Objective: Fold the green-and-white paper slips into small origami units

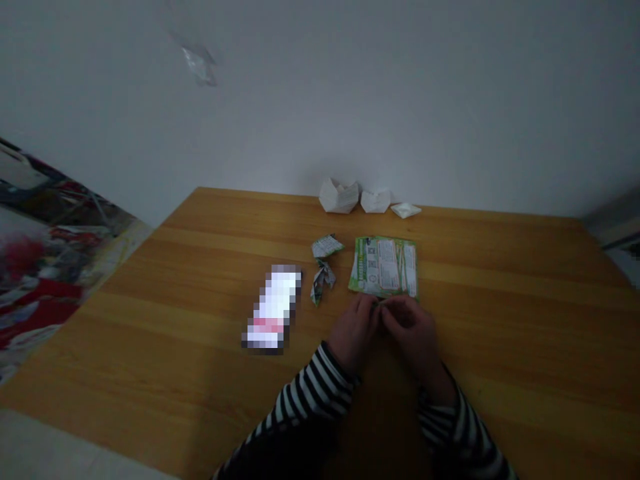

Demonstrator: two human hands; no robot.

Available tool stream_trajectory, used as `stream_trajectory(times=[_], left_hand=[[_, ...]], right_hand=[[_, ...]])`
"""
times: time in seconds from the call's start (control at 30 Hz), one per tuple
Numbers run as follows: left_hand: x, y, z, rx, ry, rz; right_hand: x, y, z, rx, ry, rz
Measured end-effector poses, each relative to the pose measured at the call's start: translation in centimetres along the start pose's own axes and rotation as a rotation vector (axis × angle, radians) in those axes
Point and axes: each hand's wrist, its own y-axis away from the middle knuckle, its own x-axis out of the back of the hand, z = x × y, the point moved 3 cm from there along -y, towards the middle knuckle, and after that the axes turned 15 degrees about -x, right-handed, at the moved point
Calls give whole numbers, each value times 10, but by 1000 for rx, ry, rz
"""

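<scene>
My left hand and my right hand meet over the wooden table, fingertips pinched together. Whatever lies between the fingers is small, dark and mostly hidden, so I cannot make it out. Just beyond the fingertips lies a small stack of green-and-white printed leaflets. To the left of the stack are a folded piece of printed paper and, nearer me, a second folded printed paper with pointed ends. A phone with a lit, blurred-out screen rests left of my left hand.
Along the wall at the table's back edge stand a larger white folded paper, a smaller white folded paper and a flat white paper boat. Cluttered red items lie beyond the table's left edge.
</scene>
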Motion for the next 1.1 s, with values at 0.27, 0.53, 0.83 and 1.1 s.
stream_trajectory(times=[0.27, 0.53, 0.83, 1.1], left_hand=[[-3, 6, -2, 199, 71, 56], [-1, 4, -14, 293, 549, 446], [-7, 7, -19, 331, 887, 571], [13, -2, -10, 13, 729, 250]], right_hand=[[-8, 4, 3, -90, -108, 67], [-17, 4, 5, -175, -342, 90], [-16, 4, 3, -150, -360, 142], [-1, 0, -3, -56, -274, 158]])
